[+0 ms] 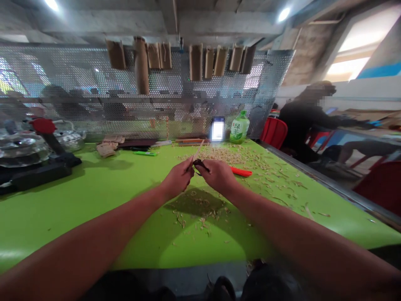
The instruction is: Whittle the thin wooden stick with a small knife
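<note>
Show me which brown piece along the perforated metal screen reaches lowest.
The second from the left, a long brown piece: its bottom end sits below those of all the others.

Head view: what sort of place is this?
Probably a craft workshop, perhaps for wood or bamboo: shavings litter the table, the left hand holds a strip, and brown pieces hang along the perforated panel.

Bright-green flat tabletop (103,179) spans the frame's middle. Pale curled shavings (230,156) litter centre and right; green plastic bottle (238,132) stands right-of-centre.
</note>
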Demonstrator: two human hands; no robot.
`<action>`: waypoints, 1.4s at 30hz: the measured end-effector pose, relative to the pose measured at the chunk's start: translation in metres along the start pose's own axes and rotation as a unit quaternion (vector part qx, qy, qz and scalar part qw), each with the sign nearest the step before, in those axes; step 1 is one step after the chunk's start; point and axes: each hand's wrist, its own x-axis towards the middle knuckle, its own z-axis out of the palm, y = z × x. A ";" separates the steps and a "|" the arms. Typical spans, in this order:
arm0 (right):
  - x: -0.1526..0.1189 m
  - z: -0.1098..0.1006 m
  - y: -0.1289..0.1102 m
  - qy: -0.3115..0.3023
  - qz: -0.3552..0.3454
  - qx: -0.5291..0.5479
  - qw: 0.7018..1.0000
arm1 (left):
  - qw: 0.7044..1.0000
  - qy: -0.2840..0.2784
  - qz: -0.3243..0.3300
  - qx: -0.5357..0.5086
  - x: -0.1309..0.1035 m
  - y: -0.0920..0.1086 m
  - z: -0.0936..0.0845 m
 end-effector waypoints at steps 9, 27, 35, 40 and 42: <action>0.002 -0.007 0.001 0.040 0.032 0.034 0.998 | 0.985 -0.021 -0.062 -0.157 0.000 0.010 -0.016; 0.002 -0.001 0.003 0.010 -0.004 0.010 1.000 | 0.957 -0.053 -0.133 -0.251 -0.011 0.021 -0.002; 0.012 -0.013 0.018 0.133 0.052 0.067 0.987 | 0.948 -0.048 -0.137 -0.282 -0.010 0.025 -0.003; 0.002 -0.005 0.002 0.064 0.021 0.097 0.993 | 0.958 -0.047 -0.117 -0.258 -0.010 0.025 -0.003; 0.001 -0.002 -0.001 0.035 0.010 0.100 0.994 | 0.960 -0.056 -0.117 -0.247 -0.010 0.024 -0.001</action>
